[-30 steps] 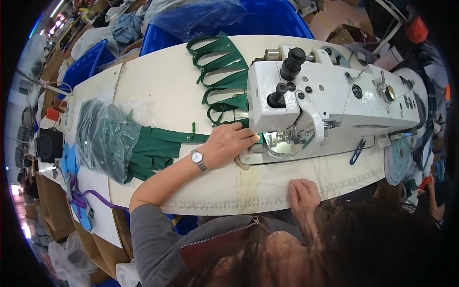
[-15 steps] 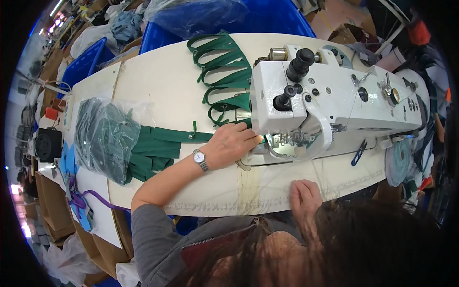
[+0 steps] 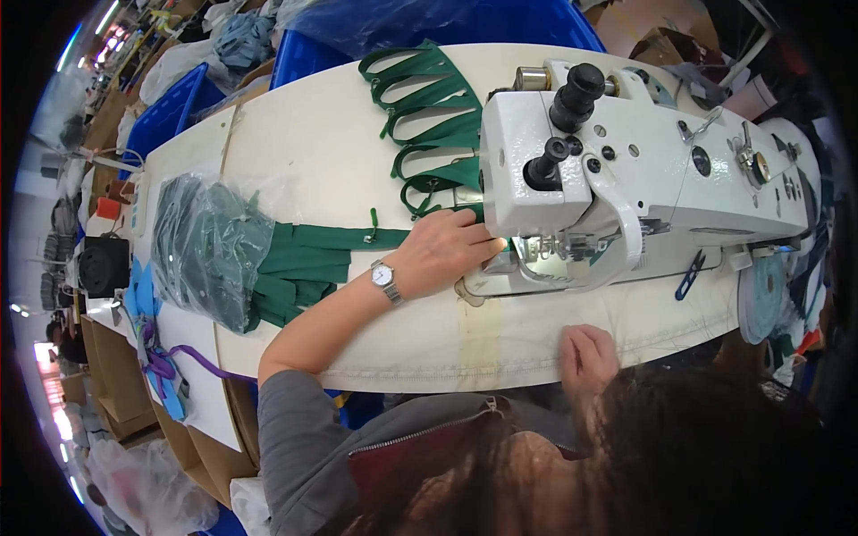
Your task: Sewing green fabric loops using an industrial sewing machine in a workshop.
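My left hand (image 3: 451,248), wearing a wristwatch, presses closed fingers on a green strap (image 3: 391,238) just left of the needle area of a white sewing machine (image 3: 661,165). The strap runs from a stack of green fabric pieces (image 3: 299,266), partly inside a clear plastic bag (image 3: 201,246). Loops of green strapping (image 3: 429,116) lie behind the machine's head. My right hand (image 3: 587,355) rests with loosely curled, closed fingers near the table's front edge, apparently holding nothing.
Small snips (image 3: 688,273) and a pale blue roll (image 3: 760,299) lie at the right. Blue and purple straps (image 3: 161,362) are at the table's (image 3: 295,152) left end. Blue bins (image 3: 532,25) stand behind; cardboard boxes (image 3: 116,375) are at left.
The whole view has shifted, placing the table higher and slightly to the right in the picture. Both hands look nearly still relative to the machine.
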`<state>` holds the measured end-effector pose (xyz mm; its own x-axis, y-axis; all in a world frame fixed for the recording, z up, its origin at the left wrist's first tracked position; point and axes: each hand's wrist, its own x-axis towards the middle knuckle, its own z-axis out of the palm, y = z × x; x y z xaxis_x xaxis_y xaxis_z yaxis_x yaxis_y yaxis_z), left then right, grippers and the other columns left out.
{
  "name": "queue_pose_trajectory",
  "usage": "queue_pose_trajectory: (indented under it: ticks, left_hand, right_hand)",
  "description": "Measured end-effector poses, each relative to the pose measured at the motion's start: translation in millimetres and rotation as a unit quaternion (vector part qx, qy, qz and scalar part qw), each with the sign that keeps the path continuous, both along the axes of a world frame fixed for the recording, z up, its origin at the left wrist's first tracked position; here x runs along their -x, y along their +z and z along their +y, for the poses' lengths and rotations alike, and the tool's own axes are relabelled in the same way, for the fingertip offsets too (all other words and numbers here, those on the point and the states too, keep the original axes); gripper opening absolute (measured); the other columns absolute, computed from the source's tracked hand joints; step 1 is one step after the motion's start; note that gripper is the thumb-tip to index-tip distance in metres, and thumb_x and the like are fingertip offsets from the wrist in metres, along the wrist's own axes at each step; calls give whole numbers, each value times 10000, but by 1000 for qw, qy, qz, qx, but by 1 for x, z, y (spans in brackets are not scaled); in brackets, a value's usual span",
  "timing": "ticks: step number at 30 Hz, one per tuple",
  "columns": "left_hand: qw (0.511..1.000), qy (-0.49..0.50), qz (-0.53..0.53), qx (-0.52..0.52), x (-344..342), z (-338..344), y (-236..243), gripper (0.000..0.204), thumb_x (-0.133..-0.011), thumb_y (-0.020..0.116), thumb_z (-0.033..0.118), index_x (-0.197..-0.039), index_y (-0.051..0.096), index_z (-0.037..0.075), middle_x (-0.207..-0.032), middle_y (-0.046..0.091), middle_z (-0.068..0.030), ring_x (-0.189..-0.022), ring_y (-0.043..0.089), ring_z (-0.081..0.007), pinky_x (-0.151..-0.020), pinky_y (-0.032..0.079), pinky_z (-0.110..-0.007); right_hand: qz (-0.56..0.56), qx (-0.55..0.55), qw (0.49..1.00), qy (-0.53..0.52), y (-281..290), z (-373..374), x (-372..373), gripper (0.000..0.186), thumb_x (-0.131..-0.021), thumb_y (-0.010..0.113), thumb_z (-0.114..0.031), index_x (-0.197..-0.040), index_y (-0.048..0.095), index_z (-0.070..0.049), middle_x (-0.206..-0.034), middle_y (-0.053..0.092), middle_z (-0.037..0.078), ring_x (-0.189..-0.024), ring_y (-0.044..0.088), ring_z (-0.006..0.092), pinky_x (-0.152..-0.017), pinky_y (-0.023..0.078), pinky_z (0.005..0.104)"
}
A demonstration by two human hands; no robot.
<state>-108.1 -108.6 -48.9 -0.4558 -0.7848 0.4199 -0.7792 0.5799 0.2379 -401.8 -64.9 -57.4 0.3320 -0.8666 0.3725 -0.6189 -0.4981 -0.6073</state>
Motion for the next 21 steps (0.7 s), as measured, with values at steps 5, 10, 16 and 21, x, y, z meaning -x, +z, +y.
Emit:
queue_pose_trajectory:
  ticks: [5, 10, 16, 21]
  left_hand:
    - [1000, 12, -19, -18, 0, -1, -3, 231, -761, 610, 121, -982, 678, 122, -802, 564, 30, -800, 534, -155, -673, 446, -291]
    - [999, 37, -27, -17, 0, 1, 0, 200, -757, 608, 111, -946, 671, 107, -894, 569, 4, -823, 537, -168, -687, 451, -298]
    - [989, 122, -39, 73, -13, 9, 8, 233, -740, 599, 99, -971, 630, 89, -960, 591, -19, -788, 548, -185, -627, 457, -316]
    - [955, 272, -113, -18, -28, 38, 42, 433, -705, 591, 20, -1133, 590, 84, -929, 621, -40, -763, 566, -210, -693, 452, -335]
  right_hand:
    - [2, 26, 1000, 7, -3, -1, 1, 152, -743, 716, -15, -893, 698, -32, -857, 650, 103, -741, 626, 254, -623, 511, 324]
    - [-5, 34, 999, 6, -2, 2, -2, 141, -746, 709, -9, -884, 691, -27, -851, 651, 109, -745, 626, 261, -633, 512, 327]
    - [-35, -4, 999, 11, 0, 4, -3, 126, -751, 714, -6, -874, 685, -15, -841, 650, 115, -748, 630, 269, -633, 509, 329]
    - [-109, -188, 972, 86, 31, -2, -27, 220, -780, 721, -55, -985, 662, 0, -935, 649, 127, -772, 640, 242, -666, 517, 323]
